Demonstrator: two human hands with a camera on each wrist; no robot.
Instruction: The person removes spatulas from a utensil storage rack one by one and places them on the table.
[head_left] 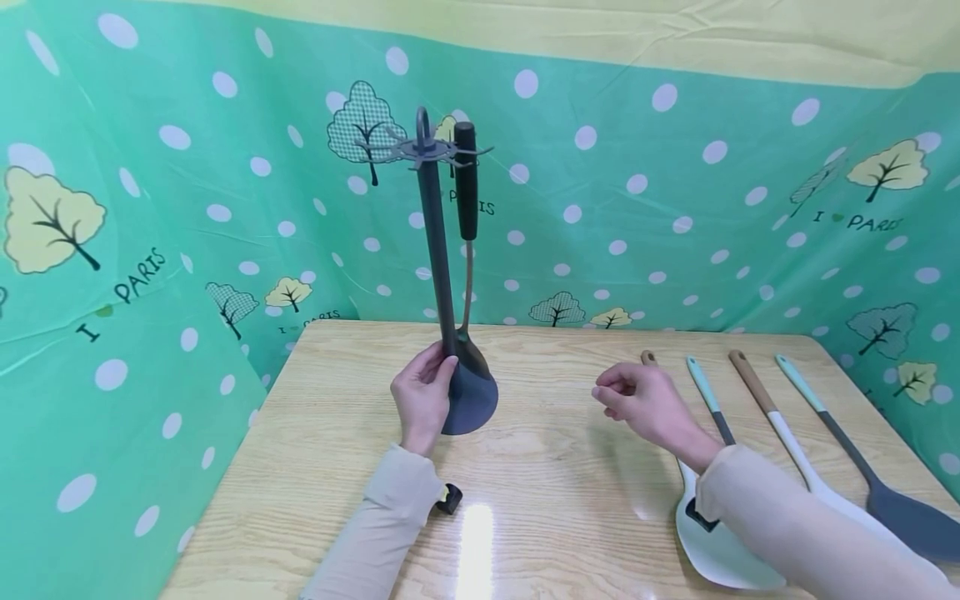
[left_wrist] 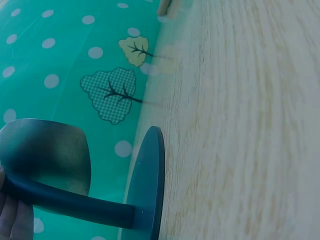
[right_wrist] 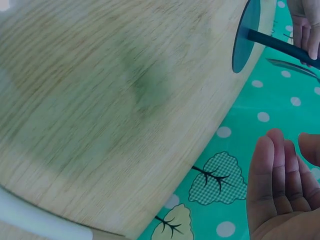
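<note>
A dark utensil stand [head_left: 437, 250] with a round base and a ring of hooks at its top stands on the table. My left hand [head_left: 423, 396] grips its pole low down, thumb and fingers round it. From a hook on the right side hangs a spatula [head_left: 467, 183] with a black handle and thin metal shank. Its broad blade [left_wrist: 47, 152] shows beside the pole in the left wrist view. My right hand [head_left: 648, 404] is in the air right of the stand, fingers loosely bent, holding nothing; the right wrist view shows a gap between thumb and fingers [right_wrist: 280, 175].
Several utensils lie at the table's right: a pale turner [head_left: 723, 550] partly under my right forearm, a teal-handled one [head_left: 705, 387], a brown-and-white one [head_left: 776, 425] and a dark-bladed turner [head_left: 911, 521]. A green patterned cloth [head_left: 622, 192] hangs behind the wooden table [head_left: 322, 467].
</note>
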